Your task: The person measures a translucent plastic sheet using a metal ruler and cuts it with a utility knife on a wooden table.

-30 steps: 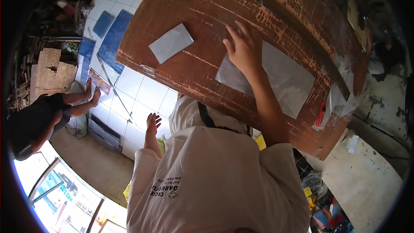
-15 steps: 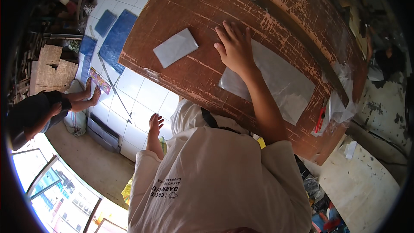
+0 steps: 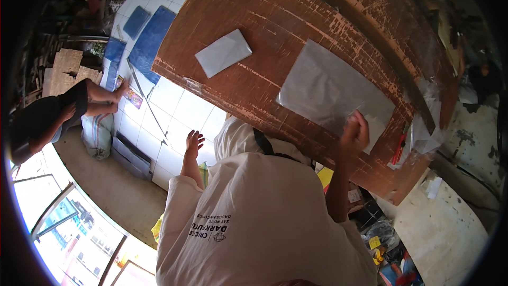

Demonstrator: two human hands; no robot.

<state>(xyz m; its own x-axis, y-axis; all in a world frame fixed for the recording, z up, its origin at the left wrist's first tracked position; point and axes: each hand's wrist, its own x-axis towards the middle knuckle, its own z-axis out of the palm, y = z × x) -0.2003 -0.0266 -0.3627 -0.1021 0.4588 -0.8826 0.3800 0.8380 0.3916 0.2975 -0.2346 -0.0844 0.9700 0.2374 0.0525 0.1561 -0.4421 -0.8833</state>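
Translucent grey sheet point(image 3: 327, 82), right of centre, flat on the surface point(image 3: 270, 13), perhaps for easy reach; your right hand point(image 3: 355, 130) over it, fingers curled, grip unclear. Your left hand point(image 3: 193, 143): empty, fingers slightly apart. Grey packet point(image 3: 224, 53), upper centre, seemingly kept aside.

1. Right grip point(image 3: 355, 133): covers part of the lower border of the grey sheet point(image 3: 325, 85); contact cannot be told.
2. Tabletop point(image 3: 275, 16): far end cut off by the top edge.
3. Second person point(image 3: 50, 116): upper body lost at the dark left rim.
4. Clutter point(image 3: 382, 239): partly behind the shirt point(image 3: 264, 217); smaller pieces indistinct.
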